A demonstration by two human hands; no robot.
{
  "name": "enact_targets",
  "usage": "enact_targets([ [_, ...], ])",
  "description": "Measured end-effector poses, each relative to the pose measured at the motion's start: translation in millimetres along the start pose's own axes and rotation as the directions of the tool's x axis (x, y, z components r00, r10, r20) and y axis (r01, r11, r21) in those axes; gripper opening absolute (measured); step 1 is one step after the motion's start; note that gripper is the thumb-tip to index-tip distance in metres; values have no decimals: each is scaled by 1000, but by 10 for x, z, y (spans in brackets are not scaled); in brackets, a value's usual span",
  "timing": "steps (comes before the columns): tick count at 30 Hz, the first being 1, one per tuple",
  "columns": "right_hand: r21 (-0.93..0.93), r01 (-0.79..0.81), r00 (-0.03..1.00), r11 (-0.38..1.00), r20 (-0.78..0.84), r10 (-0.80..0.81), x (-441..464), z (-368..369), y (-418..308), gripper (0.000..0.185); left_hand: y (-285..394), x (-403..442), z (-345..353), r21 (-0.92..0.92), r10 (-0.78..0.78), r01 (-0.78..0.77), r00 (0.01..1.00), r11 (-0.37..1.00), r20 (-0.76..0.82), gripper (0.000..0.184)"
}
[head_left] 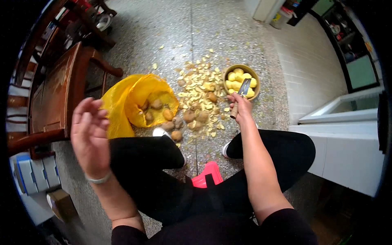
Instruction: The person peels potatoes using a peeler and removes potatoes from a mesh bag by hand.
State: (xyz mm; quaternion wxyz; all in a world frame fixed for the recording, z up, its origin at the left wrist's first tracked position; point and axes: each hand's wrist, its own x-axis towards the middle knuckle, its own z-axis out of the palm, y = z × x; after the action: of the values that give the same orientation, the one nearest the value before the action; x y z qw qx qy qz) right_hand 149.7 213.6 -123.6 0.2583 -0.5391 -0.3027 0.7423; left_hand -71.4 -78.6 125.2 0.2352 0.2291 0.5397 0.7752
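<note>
My left hand is raised at the left, near the yellow mesh bag, with its fingers stretched out and nothing in them. In my right hand is a knife with a wooden handle and a wide metal blade. Its blade reaches over the rim of a round bowl of peeled yellow potatoes. Several unpeeled potatoes lie on the floor between the bag and the bowl, among scattered peelings. More brown potatoes show in the bag's open mouth.
A wooden chair stands close at the left, with pale drawers and a cardboard box behind it. To the right are a white cabinet and a tiled floor. A pink plastic seat shows between my legs.
</note>
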Motion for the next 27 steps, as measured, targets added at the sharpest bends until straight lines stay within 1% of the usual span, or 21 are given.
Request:
enact_targets([
  [1,-7,-13,1000,1000,14,13,-33,63,26,28,65,34,-177,80,54,-50,997,996,-49,29],
  [2,-45,7,1000,999,30,-5,-59,118,56,27,116,77,-346,160,109,-93,990,983,-90,29],
  [3,-83,28,999,996,44,-25,-84,165,88,26,92,117,-507,231,104,-71,985,970,-134,24],
  [4,-88,19,999,996,46,-15,-117,204,109,26,8,157,-679,236,100,-64,985,970,-143,24],
  [7,-182,19,993,983,114,1,-155,269,169,27,-574,244,-1092,348,-175,219,973,912,-152,16],
  [8,-192,14,994,981,112,8,-150,272,191,27,-855,266,-1179,384,-273,315,948,868,-161,15],
  [10,-237,1,989,971,144,35,-155,272,233,28,-1489,353,-1270,468,-493,519,849,715,-189,14],
  [12,-278,-19,989,960,133,58,-188,316,224,28,-2271,302,-1323,534,-555,499,829,682,-67,17],
  [13,-300,-34,989,953,127,75,-183,317,241,27,-2727,281,-1396,707,-469,304,882,638,44,21],
  [14,-321,-50,988,946,120,93,-173,314,256,27,-3052,266,-1422,828,-396,84,902,554,173,28],
  [16,-337,-52,986,940,134,103,-151,315,265,27,-3279,265,-1199,915,-422,-100,864,391,275,47],
  [17,-341,-55,986,938,130,106,-150,323,260,27,-3490,292,-1175,942,-471,-200,826,269,310,62],
  [18,-344,-57,986,937,128,108,-149,335,248,27,-3650,284,-1185,948,-521,-258,792,186,318,66],
  [19,-341,-61,987,938,121,109,-158,353,230,27,-3867,282,-1254,948,-528,-263,788,178,317,63],
  [21,-335,-53,987,941,122,100,-160,376,195,26,-3981,358,-1260,947,-534,-274,781,170,322,60],
  [23,-324,-39,987,945,132,86,-214,397,148,26,-3819,444,-1176,979,-601,-155,773,129,201,42],
  [24,-320,-38,987,947,133,85,-230,399,133,26,-3793,417,-1198,979,-601,-159,773,126,202,42],
  [25,-305,-30,987,952,139,75,-237,403,110,26,-3748,381,-1266,960,-466,-28,870,277,160,40],
  [26,-290,-21,988,957,143,65,-255,406,86,26,-3712,356,-1351,896,-332,73,939,439,87,39],
  [27,-278,-16,988,960,144,58,-280,413,63,26,-3673,359,-1441,710,-352,195,933,677,80,36],
])
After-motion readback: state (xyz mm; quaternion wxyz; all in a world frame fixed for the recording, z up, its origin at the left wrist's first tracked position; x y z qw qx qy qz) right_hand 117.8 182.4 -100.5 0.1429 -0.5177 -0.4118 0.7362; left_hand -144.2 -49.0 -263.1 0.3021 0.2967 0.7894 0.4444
